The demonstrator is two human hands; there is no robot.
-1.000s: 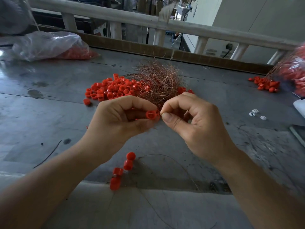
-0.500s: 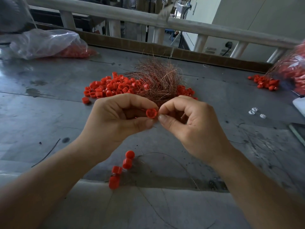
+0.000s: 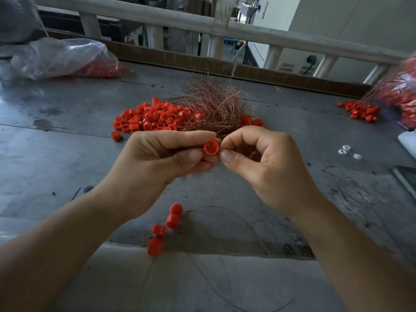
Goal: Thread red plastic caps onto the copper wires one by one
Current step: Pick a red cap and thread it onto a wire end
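My left hand pinches a red cap between thumb and forefinger, its open side turned toward me. My right hand has thumb and forefinger pinched together right beside the cap; the wire end between them is too thin to see. A thin copper wire loops down over the table's front edge. Several red caps hang in a row on it below my hands. Behind my hands lies a tangled bundle of copper wires on a pile of loose red caps.
The grey metal table has a clear plastic bag of red caps at the far left. Another bag of caps and a small cap pile sit at the far right. Small white pieces lie right. A wooden railing runs behind.
The cap in my left hand has turned so its open side faces me. Both hands have stayed close together with only small shifts.
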